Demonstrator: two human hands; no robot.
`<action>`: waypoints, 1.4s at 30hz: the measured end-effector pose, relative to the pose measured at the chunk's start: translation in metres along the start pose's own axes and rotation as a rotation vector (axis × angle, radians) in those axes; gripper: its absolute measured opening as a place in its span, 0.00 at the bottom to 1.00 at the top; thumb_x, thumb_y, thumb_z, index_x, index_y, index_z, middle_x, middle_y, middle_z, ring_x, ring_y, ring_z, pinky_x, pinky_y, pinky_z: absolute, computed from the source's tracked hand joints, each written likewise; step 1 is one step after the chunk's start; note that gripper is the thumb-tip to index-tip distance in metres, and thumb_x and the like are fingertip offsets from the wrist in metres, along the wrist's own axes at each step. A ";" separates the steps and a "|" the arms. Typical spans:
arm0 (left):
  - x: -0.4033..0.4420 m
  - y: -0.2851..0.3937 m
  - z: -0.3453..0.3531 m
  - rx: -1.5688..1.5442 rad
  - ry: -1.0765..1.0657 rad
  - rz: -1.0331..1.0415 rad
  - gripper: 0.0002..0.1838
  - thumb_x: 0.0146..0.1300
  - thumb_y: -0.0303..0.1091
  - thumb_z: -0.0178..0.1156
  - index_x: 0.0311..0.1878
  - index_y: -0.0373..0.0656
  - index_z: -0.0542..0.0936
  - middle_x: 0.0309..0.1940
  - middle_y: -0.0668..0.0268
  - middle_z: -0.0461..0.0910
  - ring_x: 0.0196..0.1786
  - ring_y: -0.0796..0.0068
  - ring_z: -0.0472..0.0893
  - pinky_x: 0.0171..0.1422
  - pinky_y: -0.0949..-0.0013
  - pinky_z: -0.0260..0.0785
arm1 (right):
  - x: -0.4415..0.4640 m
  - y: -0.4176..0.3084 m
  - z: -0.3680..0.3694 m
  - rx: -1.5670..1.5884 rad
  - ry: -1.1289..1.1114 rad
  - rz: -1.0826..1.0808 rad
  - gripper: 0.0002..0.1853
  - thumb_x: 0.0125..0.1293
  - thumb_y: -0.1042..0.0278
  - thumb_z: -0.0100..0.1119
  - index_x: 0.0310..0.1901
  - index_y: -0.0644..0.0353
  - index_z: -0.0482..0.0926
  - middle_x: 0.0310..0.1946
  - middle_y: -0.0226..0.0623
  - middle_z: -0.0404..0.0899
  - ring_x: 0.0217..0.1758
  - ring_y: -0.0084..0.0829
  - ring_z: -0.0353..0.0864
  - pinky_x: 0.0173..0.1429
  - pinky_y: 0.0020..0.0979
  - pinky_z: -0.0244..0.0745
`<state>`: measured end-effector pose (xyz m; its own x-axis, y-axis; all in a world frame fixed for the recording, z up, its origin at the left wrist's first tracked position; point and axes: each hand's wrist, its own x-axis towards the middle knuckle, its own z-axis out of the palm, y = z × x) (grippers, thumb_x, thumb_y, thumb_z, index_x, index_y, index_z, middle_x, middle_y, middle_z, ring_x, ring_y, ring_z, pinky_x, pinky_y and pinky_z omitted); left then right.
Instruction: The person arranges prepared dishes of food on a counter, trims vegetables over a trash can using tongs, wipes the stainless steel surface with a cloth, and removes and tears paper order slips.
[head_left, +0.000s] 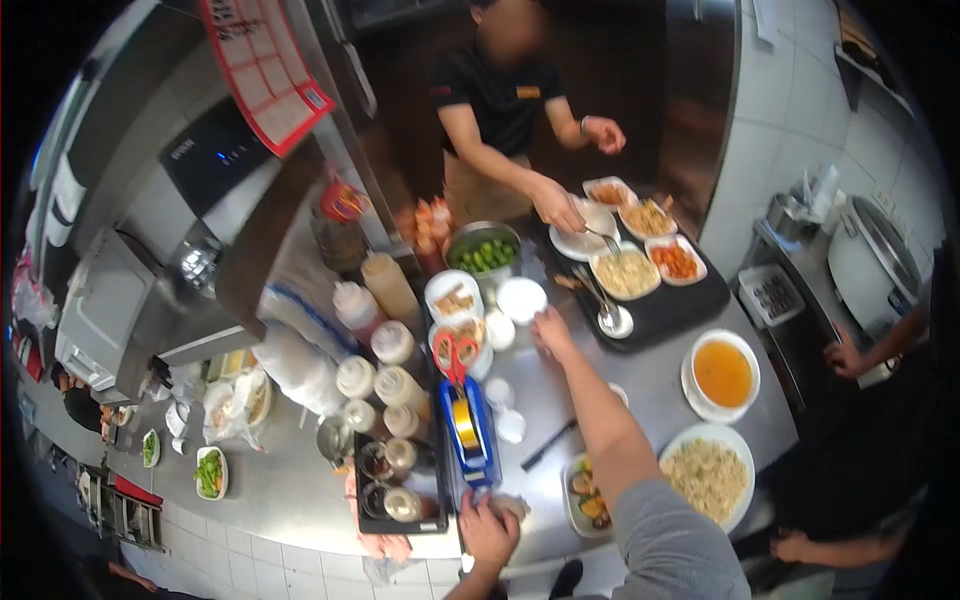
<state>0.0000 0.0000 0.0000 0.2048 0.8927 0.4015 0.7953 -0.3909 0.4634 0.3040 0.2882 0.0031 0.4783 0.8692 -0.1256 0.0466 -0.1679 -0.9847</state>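
My right hand (pixel 549 333) reaches across the counter, fingers bent at the rim of a small white bowl (pixel 522 298). At the front edge, my left hand (pixel 488 532) is closed against a crumpled greyish cloth (pixel 512 505), partly hidden. Just above it stands a blue tape dispenser (pixel 473 462) with a yellow roll, and red-handled scissors (pixel 455 352) lie beyond. A black stick-like object (pixel 549 446) lies beside my right forearm. Under that arm, a white dish of vegetables (pixel 583 495) is partly covered.
Opposite, a person's hand (pixel 560 205) holds a utensil over food dishes on a black tray (pixel 690 310). A soup bowl (pixel 724 375) and a rice plate (pixel 707 478) stand right. Sauce bottles (pixel 392 342) crowd the left. Another person's hand (pixel 843 355) is at far right.
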 end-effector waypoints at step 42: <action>-0.021 0.015 -0.007 0.014 -0.011 0.003 0.20 0.51 0.33 0.56 0.50 0.39 0.73 0.59 0.45 0.62 0.57 0.44 0.67 0.58 0.52 0.61 | -0.174 -0.011 -0.075 -1.251 -0.303 -0.114 0.34 0.38 0.69 0.74 0.53 0.55 0.74 0.55 0.47 0.69 0.60 0.45 0.69 0.60 0.41 0.67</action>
<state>0.0033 -0.0263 0.0040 0.2134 0.8938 0.3944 0.8023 -0.3907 0.4513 0.2863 0.1038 0.0449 0.2080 0.9498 -0.2336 0.9370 -0.2620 -0.2310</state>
